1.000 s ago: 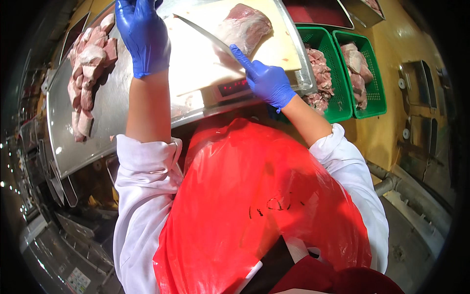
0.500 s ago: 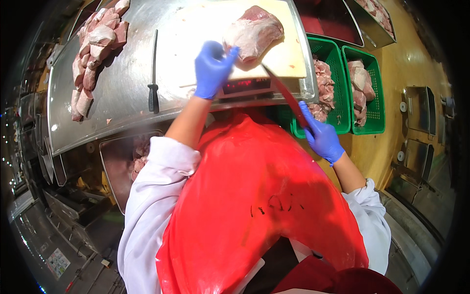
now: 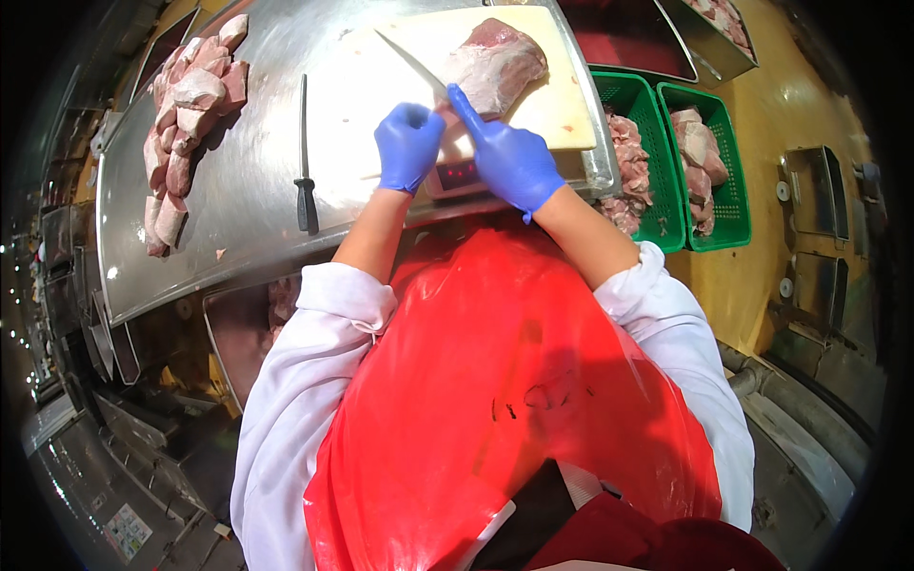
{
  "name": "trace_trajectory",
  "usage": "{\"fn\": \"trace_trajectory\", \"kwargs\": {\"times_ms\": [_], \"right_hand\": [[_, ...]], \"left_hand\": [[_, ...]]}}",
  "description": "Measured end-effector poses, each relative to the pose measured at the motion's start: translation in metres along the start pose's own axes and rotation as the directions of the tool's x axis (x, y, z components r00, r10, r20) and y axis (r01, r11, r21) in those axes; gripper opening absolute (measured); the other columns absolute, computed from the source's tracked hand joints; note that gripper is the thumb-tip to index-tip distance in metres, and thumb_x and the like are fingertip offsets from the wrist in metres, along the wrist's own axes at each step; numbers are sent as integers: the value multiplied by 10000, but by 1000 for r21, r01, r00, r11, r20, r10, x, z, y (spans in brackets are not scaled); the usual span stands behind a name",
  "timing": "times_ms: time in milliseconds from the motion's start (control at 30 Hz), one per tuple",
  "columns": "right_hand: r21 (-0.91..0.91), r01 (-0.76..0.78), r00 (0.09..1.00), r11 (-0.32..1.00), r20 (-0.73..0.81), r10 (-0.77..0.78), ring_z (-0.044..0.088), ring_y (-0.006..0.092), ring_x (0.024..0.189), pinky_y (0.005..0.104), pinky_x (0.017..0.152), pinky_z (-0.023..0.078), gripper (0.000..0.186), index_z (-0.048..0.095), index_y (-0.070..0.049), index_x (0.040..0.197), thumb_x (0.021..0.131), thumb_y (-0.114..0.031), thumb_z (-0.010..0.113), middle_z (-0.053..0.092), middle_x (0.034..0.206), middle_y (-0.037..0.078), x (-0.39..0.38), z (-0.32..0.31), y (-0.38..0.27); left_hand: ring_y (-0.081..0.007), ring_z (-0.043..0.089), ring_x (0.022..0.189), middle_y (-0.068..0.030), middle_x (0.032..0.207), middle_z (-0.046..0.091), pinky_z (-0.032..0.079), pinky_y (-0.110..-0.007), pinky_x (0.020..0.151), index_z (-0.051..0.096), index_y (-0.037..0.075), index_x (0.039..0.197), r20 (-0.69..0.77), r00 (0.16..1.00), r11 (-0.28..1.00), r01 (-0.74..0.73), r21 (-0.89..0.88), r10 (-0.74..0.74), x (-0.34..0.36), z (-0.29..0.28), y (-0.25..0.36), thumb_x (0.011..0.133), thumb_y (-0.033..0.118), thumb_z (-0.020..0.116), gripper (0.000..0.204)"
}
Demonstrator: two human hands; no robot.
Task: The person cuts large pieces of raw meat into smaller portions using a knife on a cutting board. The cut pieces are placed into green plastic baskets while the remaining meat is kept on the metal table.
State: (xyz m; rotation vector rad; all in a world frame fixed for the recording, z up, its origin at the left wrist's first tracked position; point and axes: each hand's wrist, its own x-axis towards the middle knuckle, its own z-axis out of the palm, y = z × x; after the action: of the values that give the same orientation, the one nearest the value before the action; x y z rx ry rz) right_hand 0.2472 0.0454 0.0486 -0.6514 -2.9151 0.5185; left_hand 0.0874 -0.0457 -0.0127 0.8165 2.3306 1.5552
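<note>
A large pale-pink piece of meat (image 3: 509,62) lies on the white cutting board (image 3: 562,114). My right hand (image 3: 519,162), in a blue glove, is closed round a knife (image 3: 411,62), its index finger stretched toward the blade. The blade points away to the far left over the board, left of the meat. My left hand (image 3: 407,147), also gloved in blue, is closed just below the meat's near left side, its fingers curled in; what they hold, if anything, is hidden. Both hands are close together at the board's near edge.
A sharpening steel (image 3: 304,157) with a black handle lies on the metal table (image 3: 257,124). Meat pieces (image 3: 195,95) are heaped at its far left. Green baskets of meat (image 3: 745,190) stand at the right. A red digital display (image 3: 459,173) shows below the board.
My right hand has swung the knife from the right of the table up over the board, turning its blade to the far left. My left hand has drawn slightly nearer and its fingers have closed.
</note>
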Motion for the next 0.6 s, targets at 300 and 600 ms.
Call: {"fn": "trace_trajectory", "kwargs": {"times_ms": [300,600], "right_hand": [[-293,56,911,955,406,71,660,384,649,492,580,526,870,187,-233,1605,840,19,516,661,808,198,-102,-89,31],[19,74,995,997,59,-75,629,417,636,504,604,509,830,208,-209,1600,868,-37,558,654,785,209,-43,-50,-7]], "left_hand": [[-284,680,632,-163,693,691,550,-382,662,696,2,785,-22,1000,996,-15,86,17,11,-43,-14,782,191,680,190],[-142,616,631,-86,689,670,518,-301,633,673,7,809,34,999,999,-10,44,8,19,-59,-20,787,158,712,158]]}}
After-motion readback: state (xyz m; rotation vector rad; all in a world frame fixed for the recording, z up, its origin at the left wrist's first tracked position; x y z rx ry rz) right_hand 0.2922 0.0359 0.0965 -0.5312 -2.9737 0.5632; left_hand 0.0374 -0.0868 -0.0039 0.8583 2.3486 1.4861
